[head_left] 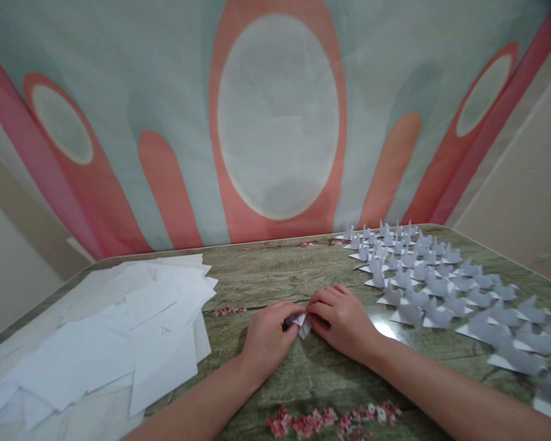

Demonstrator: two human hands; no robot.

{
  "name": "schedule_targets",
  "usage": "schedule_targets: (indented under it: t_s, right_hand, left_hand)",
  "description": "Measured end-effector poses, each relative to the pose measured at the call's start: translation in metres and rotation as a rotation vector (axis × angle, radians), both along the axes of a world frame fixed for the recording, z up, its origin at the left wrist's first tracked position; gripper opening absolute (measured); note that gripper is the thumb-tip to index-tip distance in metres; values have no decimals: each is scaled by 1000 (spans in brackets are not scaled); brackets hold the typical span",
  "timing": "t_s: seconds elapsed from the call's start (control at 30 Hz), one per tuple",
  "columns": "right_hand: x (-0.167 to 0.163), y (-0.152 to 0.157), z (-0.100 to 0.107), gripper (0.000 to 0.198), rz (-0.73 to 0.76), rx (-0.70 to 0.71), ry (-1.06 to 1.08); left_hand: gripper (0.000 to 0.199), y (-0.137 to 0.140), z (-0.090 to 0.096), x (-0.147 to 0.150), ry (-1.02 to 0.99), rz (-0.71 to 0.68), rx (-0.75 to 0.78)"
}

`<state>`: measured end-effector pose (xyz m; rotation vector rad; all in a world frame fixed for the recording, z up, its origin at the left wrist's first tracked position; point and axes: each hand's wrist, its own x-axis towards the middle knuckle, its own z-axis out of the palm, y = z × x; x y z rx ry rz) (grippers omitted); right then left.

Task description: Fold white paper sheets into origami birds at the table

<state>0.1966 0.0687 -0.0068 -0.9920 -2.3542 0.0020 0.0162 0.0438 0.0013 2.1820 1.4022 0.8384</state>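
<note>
Between my two hands, at the middle of the table, is a small folded piece of white paper (305, 328). My left hand (272, 334) is closed on its left side, with the fingers curled round the fold. My right hand (340, 315) pinches the same paper from the right, fingertips close to those of the left. Much of the paper is hidden behind my fingers, so its full shape does not show. To the right stand rows of folded white paper birds (408, 312). A loose pile of flat white paper sheets (96, 337) lies to the left.
The wood-patterned table (257, 269) carries printed pink flowers (330, 421). Behind its far edge hangs a backdrop (275, 122) with coral arches and ovals. Paper birds reach the table's right edge, near my right forearm.
</note>
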Motion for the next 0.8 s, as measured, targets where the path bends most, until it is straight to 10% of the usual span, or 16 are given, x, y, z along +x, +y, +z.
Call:
schedule_targets:
  t_s: [0.8]
  right_hand:
    - [0,2,2,7,32,51,-74]
  left_hand:
    - [22,-3,0,2,100,10,88]
